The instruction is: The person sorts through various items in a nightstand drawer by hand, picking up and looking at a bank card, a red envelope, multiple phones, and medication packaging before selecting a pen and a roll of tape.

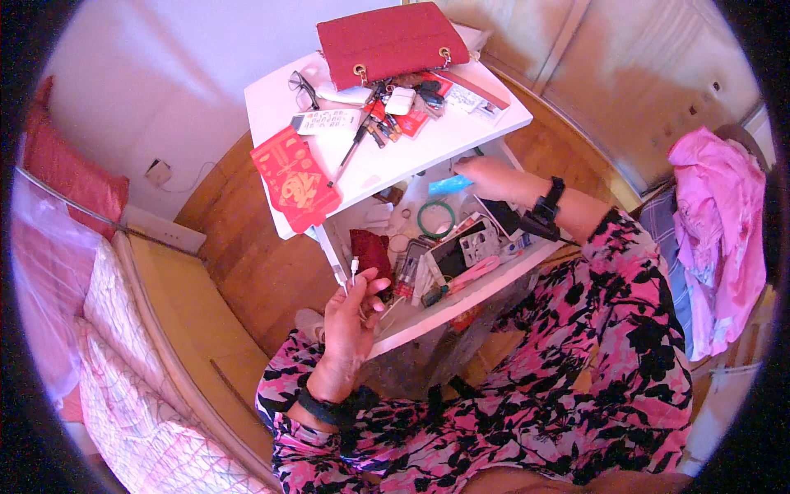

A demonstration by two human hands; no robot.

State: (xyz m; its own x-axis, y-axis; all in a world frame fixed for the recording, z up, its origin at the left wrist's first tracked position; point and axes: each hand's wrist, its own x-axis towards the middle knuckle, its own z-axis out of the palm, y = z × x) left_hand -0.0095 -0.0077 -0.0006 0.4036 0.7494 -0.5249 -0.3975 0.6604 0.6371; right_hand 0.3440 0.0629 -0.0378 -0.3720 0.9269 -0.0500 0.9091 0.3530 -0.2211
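Landmark: open drawer (461, 306) of the white bedside table (387, 156).

Left hand (350, 317) is at the drawer's front-left corner, fingers closed around a thin white cable (352, 272) — its plug end sticks up just above the fingertips, beside the drawer's left wall.

Right hand (485, 174) is reached deep into the back of the drawer, under the tabletop edge. Fingers curled down onto the contents there, just beside a blue packet (450, 184). Cannot tell whether it is closed on anything — fingertips are hidden. Black band on that wrist.

Inside the drawer: green bangle (435, 219) near the middle-back, a dark red pouch (370, 251) at the left side, a pink pen-like stick (476, 272) toward the front, small boxes and clutter between them.

Above the drawer, on the tabletop: red handbag (387, 41) at the far edge, glasses (301, 86) left of it, a white remote (325, 122), a heap of keys and small items in front of the bag. Red envelopes (292, 177) hang over the tabletop's left-front corner.

Left of the table: wood floor, then a bed with a quilted cover (140, 387).
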